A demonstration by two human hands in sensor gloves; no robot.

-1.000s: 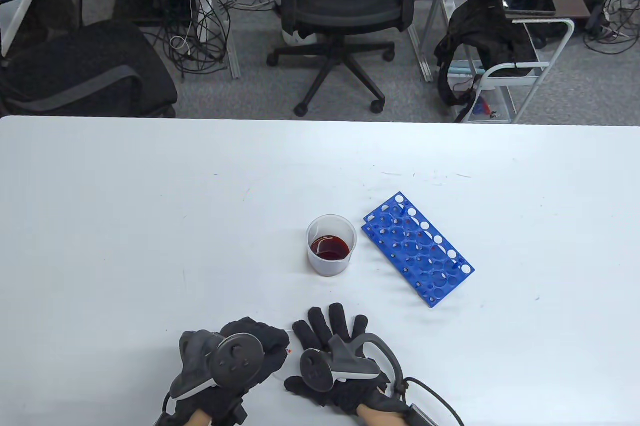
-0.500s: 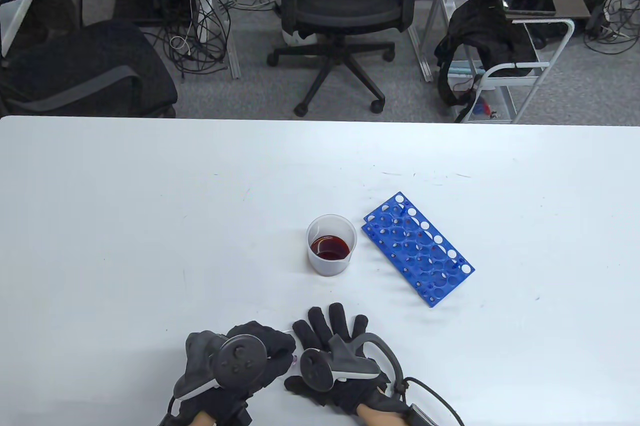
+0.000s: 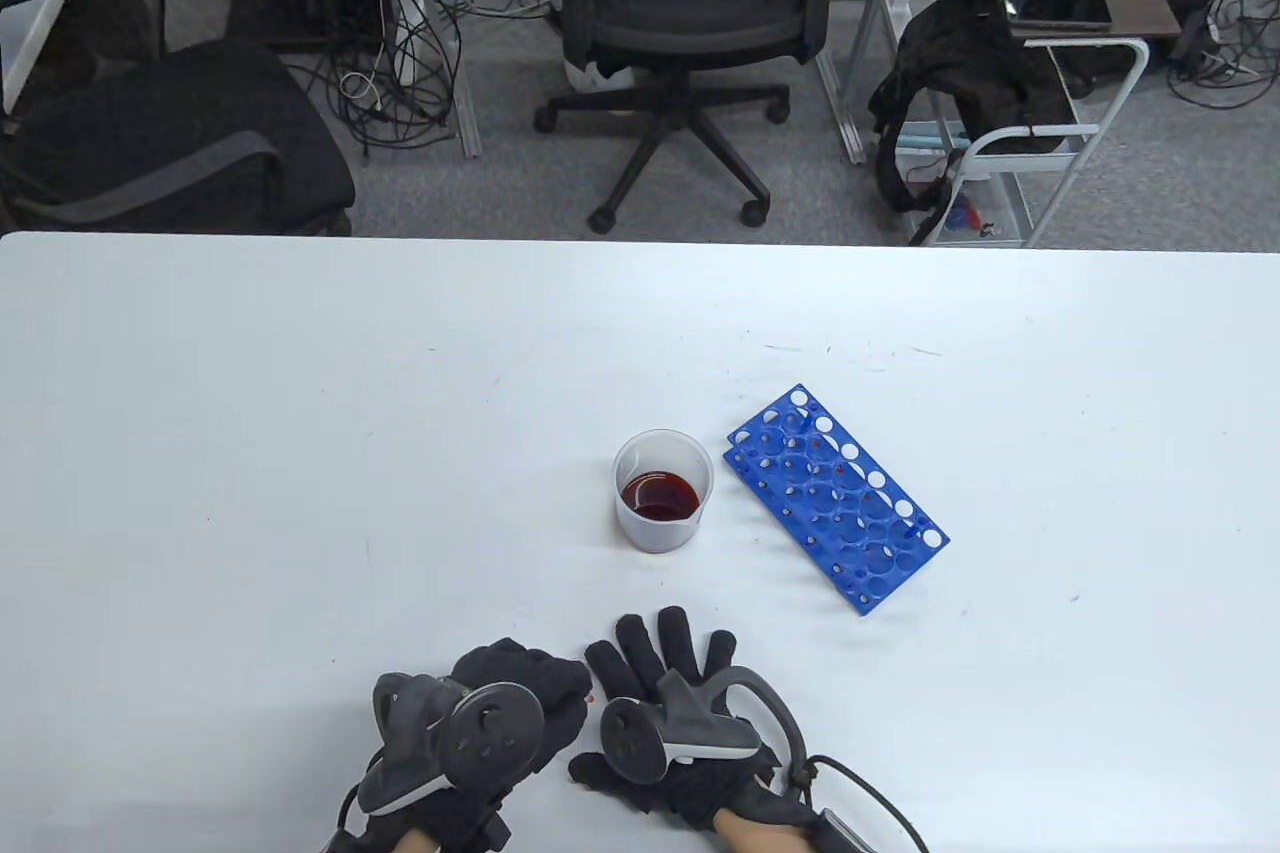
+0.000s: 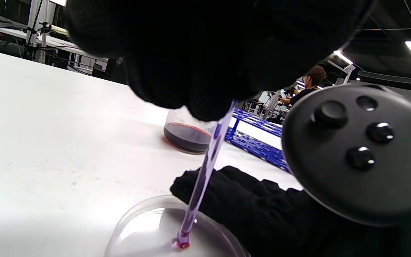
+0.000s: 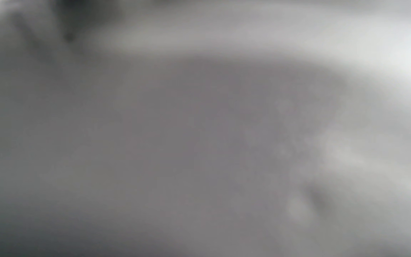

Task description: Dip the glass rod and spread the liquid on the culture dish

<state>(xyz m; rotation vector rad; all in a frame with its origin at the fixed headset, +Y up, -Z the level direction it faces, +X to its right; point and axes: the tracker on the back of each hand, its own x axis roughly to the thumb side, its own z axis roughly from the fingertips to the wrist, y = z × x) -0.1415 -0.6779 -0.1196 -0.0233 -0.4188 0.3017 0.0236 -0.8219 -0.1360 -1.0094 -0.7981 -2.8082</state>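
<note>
The gloved left hand (image 3: 500, 703) is gripping a thin clear glass rod (image 4: 205, 167) in curled fingers, and the rod is leaning steeply down into a shallow clear round culture dish (image 4: 134, 228) at the near table edge. Its red-stained tip is touching the dish floor, where a small red bead is sitting. The gloved right hand (image 3: 665, 693) is lying flat with fingers spread, just beside the dish; in the left wrist view its fingertips are at the far rim, though actual contact cannot be told. The right wrist view is showing only grey blur.

The spreading looks barely begun. Pressing too hard could be skidding the light dish across the smooth white table (image 3: 250, 453), or snapping the rod. The translucent plastic beaker (image 3: 663, 503) of dark red liquid is standing well apart, beside a blue perforated tube rack (image 3: 835, 498).
</note>
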